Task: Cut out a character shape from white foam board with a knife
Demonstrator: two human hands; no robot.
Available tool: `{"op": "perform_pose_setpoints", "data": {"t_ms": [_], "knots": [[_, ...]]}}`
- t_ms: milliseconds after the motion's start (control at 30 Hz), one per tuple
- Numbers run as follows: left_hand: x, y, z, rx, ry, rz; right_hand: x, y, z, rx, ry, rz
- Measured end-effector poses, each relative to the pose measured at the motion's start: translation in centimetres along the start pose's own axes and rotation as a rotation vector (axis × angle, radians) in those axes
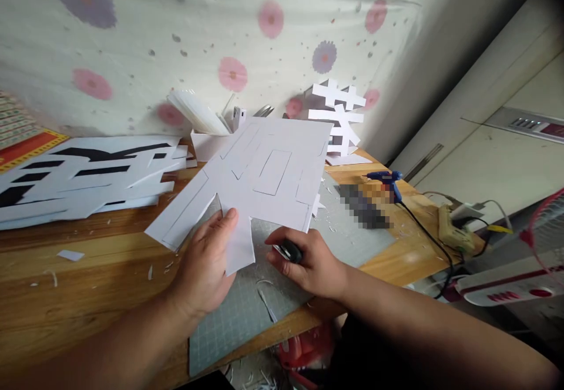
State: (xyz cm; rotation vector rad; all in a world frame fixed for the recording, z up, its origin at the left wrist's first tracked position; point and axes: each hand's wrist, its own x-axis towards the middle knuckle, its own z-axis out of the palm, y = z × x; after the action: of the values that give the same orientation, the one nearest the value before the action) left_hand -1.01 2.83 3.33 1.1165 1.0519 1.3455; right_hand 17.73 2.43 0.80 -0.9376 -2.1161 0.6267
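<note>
My left hand (pixel 205 261) grips a white foam board (pixel 282 143) by a short leg at its near edge, thumb on top. Thin lines mark rectangles and a V on its face, and notches are cut along the near edge. The board is raised and tilted above a grey-green cutting mat (pixel 229 337). Close by its lower right corner, my right hand (pixel 308 261) is closed around a black utility knife (pixel 291 251); its blade cannot be made out. Thin white offcuts (pixel 267 305) lie on the mat.
Cut white sheets with black shapes (pixel 88 172) are stacked at left. Behind stand a white box (pixel 211 143) of clear glue sticks and a white cut-out character (pixel 339 120). A blue glue gun (pixel 388 181), power strip (pixel 456 231) and fan (pixel 511 284) are at right.
</note>
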Motion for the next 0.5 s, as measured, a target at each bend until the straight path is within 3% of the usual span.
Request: {"op": "perform_pose_setpoints", "data": {"t_ms": [100, 267, 500], "knots": [[-0.4, 0.2, 0.1, -0.128, -0.046, -0.076, 0.7, 0.0, -0.3, -0.049, -0.023, 0.025], [-1.2, -0.2, 0.2, -0.300, -0.183, -0.178, 1.6, 0.1, -0.7, -0.088, 0.024, -0.075], [-1.3, -0.6, 0.0, -0.378, -0.285, -0.218, 2.2, 0.1, -1.0, -0.155, 0.042, -0.197]]}}
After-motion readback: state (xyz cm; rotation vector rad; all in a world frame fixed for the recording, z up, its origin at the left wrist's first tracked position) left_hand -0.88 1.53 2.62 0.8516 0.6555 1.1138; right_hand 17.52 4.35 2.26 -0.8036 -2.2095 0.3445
